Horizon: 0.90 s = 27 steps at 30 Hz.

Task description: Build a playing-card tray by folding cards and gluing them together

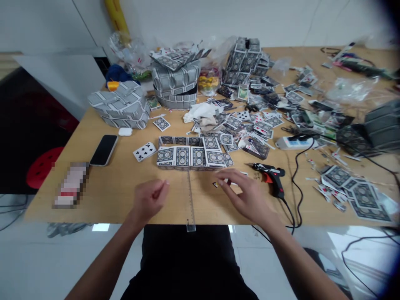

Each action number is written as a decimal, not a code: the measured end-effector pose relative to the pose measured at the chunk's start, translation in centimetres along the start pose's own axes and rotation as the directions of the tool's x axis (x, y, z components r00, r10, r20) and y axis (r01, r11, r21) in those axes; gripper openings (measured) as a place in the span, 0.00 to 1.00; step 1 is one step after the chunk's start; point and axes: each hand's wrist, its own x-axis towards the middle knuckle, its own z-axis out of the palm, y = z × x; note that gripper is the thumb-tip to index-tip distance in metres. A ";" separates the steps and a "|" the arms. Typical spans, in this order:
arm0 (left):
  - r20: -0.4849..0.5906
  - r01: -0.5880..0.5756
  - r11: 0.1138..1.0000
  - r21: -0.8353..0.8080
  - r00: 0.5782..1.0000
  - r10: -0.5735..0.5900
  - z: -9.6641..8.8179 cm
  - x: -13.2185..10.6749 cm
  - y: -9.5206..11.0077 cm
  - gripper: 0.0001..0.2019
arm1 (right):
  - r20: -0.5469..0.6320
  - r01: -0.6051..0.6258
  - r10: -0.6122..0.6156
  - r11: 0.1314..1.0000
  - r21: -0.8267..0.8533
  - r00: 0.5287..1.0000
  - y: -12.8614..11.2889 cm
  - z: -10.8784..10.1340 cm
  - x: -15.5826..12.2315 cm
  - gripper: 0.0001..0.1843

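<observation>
My left hand (151,201) is curled into a loose fist above the table's front part, with nothing showing in it. To its right, my right hand (245,192) has thumb and fingers slightly apart, nothing visible between them. A small black-and-white scrap (215,184) lies just left of the right fingertips. Beyond both hands stands a low rectangular frame of playing cards (183,157), their patterned backs outward. A clear ruler (190,200) lies between the hands, its near end past the table edge. A white piece (242,177) is partly hidden behind my right hand.
A black glue gun (271,177) with a cable lies to the right. Loose cards and scraps (240,125) cover the back right. Bag-shaped card pieces (120,104) stand at the back. A phone (104,150) lies left, and a power strip (293,143) sits right.
</observation>
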 end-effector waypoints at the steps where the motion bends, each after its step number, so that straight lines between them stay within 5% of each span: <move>1: -0.033 0.068 0.997 0.045 0.997 -0.067 -0.3 0.0 -1.2 0.27 | 0.021 -0.013 0.012 1.000 0.023 1.000 -0.1 0.7 -0.6 0.11; 4: -0.116 0.257 0.944 0.209 0.964 -0.237 -1.4 2.1 -5.3 0.21 | 0.101 -0.039 0.030 0.995 0.087 0.994 -0.2 3.1 -1.8 0.12; 6: -0.071 0.329 0.906 0.267 0.944 -0.322 -2.0 4.1 -7.7 0.12 | 0.163 -0.026 0.008 0.993 0.111 0.987 -0.2 4.5 -2.3 0.13; 10: 0.077 0.253 0.896 0.365 0.951 -0.300 -2.2 6.6 -10.7 0.16 | 0.232 -0.032 0.008 0.995 0.099 0.973 -0.3 6.5 -2.8 0.12; 16: 0.159 0.298 0.899 0.321 0.919 -0.361 -1.5 6.7 -11.7 0.24 | 0.277 -0.045 0.012 0.992 0.116 0.961 -0.3 6.8 -2.6 0.09; 27: 0.055 0.314 0.915 0.252 0.940 -0.338 -1.3 6.5 -12.7 0.20 | 0.311 -0.059 0.035 0.996 0.067 0.950 -0.6 6.9 -2.1 0.09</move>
